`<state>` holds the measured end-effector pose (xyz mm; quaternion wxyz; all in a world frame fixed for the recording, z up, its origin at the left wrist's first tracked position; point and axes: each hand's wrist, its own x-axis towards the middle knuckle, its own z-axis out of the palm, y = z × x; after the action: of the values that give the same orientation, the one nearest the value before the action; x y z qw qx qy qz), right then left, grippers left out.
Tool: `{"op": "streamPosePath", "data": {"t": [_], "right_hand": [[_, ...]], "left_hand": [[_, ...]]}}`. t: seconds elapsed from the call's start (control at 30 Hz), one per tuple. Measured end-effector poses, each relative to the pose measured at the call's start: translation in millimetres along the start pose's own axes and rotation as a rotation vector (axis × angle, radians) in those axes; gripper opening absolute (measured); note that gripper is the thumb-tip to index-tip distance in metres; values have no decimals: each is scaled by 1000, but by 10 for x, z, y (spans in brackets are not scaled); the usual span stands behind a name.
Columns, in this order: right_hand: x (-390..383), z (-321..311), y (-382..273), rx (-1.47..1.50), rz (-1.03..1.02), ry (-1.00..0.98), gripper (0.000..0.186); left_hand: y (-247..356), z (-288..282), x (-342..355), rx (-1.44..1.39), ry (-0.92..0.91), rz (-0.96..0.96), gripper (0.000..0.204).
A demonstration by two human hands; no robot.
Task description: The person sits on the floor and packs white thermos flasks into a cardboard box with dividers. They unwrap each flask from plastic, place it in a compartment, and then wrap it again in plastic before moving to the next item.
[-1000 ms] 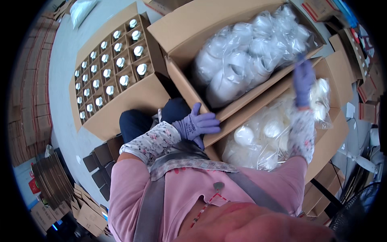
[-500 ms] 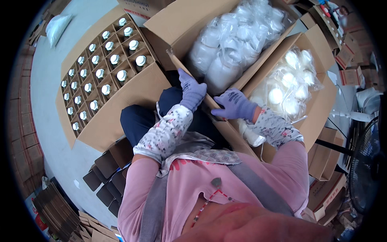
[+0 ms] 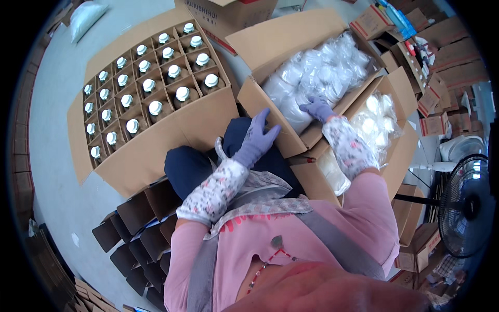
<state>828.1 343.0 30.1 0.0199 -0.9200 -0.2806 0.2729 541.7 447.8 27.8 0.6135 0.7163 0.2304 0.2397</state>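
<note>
Had open box (image 3: 404, 156) of bagged white pcs (image 3: 371, 125) close on R. Held L hand (image 3: 257, 138) spread, thumb & fingers apart, by near end of next box (image 3: 283, 134); couldn't tell if touching. Rested R hand (image 3: 318, 108) on clear bag (image 3: 332, 60) in that box, fingers bent; couldn't tell if pinching plastic. Saw bottle carton (image 3: 171, 138) on L, another box (image 3: 254, 18) beyond.
</note>
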Motion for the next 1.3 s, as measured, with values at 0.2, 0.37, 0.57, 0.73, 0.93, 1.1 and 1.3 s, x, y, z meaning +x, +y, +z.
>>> {"op": "streamPosePath", "data": {"t": [0.2, 0.37, 0.57, 0.73, 0.93, 1.1, 1.3], "right_hand": [[-1951, -1472, -843, 209, -633, 608, 49], [-2699, -2122, -1854, 5, -1288, 192, 45], [-2201, -1061, -3234, -177, -1226, -556, 33], [-1544, -417, -3825, 404, -1494, 34, 59], [-1113, -402, -4877, 805, -1379, -612, 97], [-491, -553, -5355, 918, -1199, -599, 73], [257, -155, -5354, 713, -918, -729, 53]], "left_hand": [[679, -915, -204, 27, 185, 302, 63], [1071, -1732, -20, -72, 110, 445, 86], [646, -2321, -646, -1228, 73, 180, 64], [521, -2581, -601, -1319, 263, 312, 60], [460, -3418, -53, -49, 635, 410, 47], [616, -4083, 610, 834, 881, 346, 39], [-205, -4566, 1125, 936, 730, 128, 43]]}}
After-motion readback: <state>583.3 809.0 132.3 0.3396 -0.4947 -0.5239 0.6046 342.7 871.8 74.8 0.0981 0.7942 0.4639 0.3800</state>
